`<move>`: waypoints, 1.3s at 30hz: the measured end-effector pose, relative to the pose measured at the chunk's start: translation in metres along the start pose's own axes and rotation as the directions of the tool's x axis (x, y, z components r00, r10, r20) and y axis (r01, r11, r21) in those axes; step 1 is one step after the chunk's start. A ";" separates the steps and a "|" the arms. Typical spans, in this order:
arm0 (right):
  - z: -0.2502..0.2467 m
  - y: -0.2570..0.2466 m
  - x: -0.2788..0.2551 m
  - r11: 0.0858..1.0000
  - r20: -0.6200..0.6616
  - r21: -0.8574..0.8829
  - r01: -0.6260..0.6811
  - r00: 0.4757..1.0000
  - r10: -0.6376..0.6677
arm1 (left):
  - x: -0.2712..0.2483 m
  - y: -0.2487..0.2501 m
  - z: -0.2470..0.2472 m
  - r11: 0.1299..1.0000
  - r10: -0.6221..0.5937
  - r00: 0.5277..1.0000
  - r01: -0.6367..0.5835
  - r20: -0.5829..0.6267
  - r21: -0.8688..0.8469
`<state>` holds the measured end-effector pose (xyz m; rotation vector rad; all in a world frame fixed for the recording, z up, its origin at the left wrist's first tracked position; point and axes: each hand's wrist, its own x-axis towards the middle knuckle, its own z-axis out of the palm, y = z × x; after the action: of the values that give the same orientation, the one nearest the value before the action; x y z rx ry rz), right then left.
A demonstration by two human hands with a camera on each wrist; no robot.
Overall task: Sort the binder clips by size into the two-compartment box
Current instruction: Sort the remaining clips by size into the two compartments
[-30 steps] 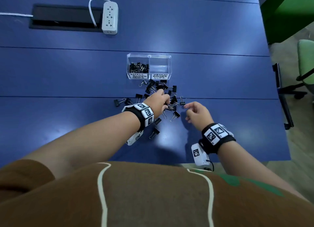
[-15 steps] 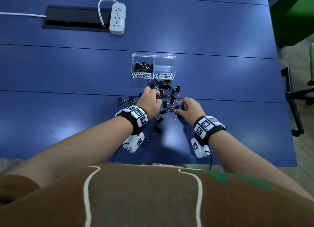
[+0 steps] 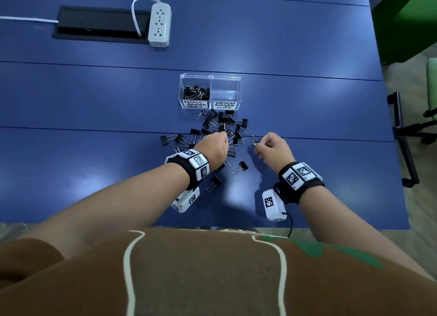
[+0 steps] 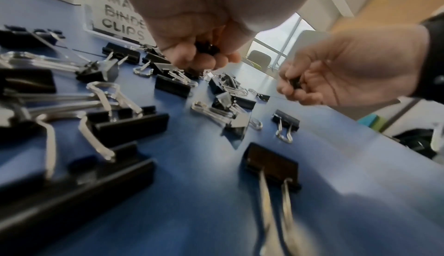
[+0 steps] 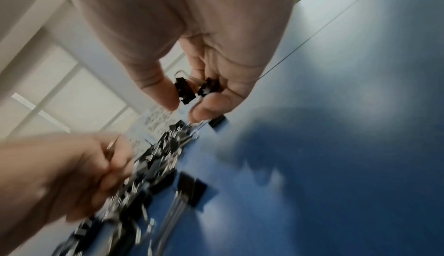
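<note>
While each hand, left hand and right hand, pinches small clips above the tabletop pile, loosely bunched clips could slip or reach the box's wrong side.

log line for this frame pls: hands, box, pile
left hand: holds small clips | right hand: pinches small clips | box: small side has clips, medium side empty | pile: unsorted on table

scattered binder clips crowd the box front, bare table to its right
</note>
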<state>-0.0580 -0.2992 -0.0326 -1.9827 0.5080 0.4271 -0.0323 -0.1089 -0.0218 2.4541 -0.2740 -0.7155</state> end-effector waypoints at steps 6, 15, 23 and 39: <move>-0.027 -0.002 0.006 0.983 -0.092 0.182 -0.014 0.995 0.032 | 0.002 0.001 0.011 0.989 0.096 0.995 -0.098 0.024 0.108; -0.005 -0.003 0.024 0.999 -0.116 -0.042 -0.010 0.993 0.005 | -0.003 -0.006 0.006 0.977 0.056 0.996 -0.069 0.069 0.200; 0.006 -0.011 0.016 0.993 -0.021 -0.117 -0.021 1.000 0.018 | 0.020 0.014 0.004 0.974 0.103 0.994 -0.094 -0.034 0.204; 0.023 -0.007 0.006 0.829 0.127 -0.515 0.217 0.976 -0.177 | 0.025 0.004 0.005 0.959 0.069 0.998 -0.068 0.006 0.274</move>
<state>-0.0508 -0.2770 -0.0407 -2.5090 0.1323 0.5498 -0.0145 -0.1233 -0.0336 2.6908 -0.4833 -0.6815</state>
